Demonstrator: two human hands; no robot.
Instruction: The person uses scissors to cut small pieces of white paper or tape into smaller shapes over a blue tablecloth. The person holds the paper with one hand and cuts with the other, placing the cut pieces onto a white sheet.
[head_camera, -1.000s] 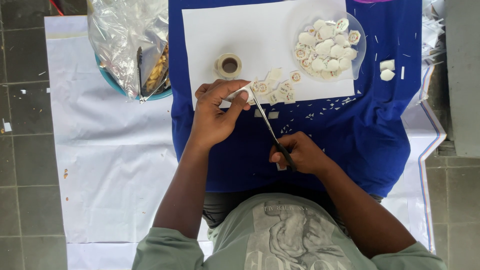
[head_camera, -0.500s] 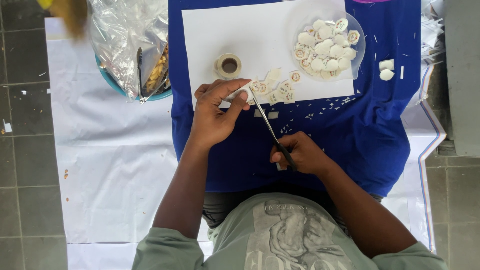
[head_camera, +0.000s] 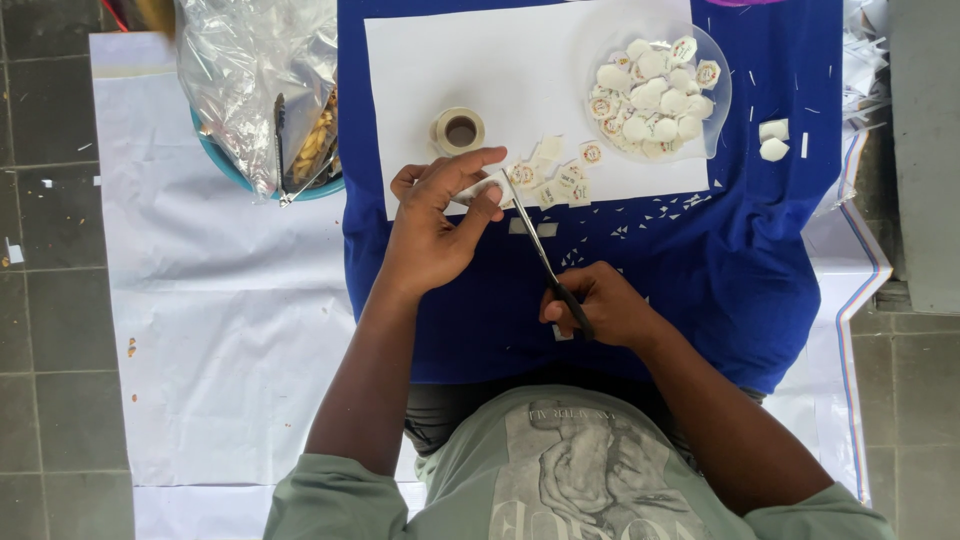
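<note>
My left hand (head_camera: 435, 225) pinches a small white paper label (head_camera: 485, 187) between thumb and fingers over the blue cloth (head_camera: 680, 270). My right hand (head_camera: 600, 305) grips the black handles of a pair of scissors (head_camera: 540, 250), whose blades reach up to the label. Several cut labels (head_camera: 560, 175) lie just beyond on a white sheet (head_camera: 520, 70). A roll of tape (head_camera: 458, 130) stands on the sheet near my left hand.
A clear plastic bowl (head_camera: 718, 100) holds several cut round labels at the upper right. A blue tub (head_camera: 235, 175) with a crumpled plastic bag and tongs sits at the upper left. Small paper offcuts (head_camera: 650, 215) litter the cloth. White paper covers the tiled floor.
</note>
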